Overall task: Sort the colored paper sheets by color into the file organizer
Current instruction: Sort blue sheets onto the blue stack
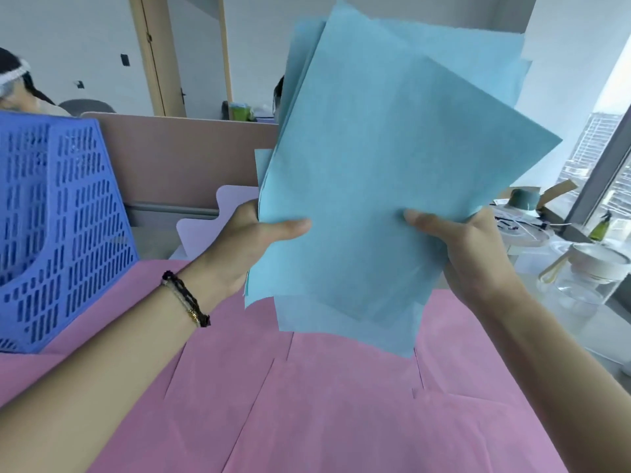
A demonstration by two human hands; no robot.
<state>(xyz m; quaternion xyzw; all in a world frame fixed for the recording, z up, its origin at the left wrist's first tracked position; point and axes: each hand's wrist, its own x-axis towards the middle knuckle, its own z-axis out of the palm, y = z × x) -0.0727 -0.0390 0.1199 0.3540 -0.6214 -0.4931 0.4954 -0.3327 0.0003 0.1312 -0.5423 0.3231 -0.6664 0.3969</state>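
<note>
Right of the blue file organizer (61, 227), you hold a fanned stack of blue sheets (375, 172) above the bench, left hand (246, 247) and right hand (467, 247) each pinching a lower side, likely to square the edges. Several blue sheets overlap, count unclear; pink sheets (307, 404) lie spread beneath.

head view looks down, close over desk

Bright daylight from right window (611, 138); edges warped.

White walls, a wooden door (160, 63), a bright window (611, 158) at right.
</note>
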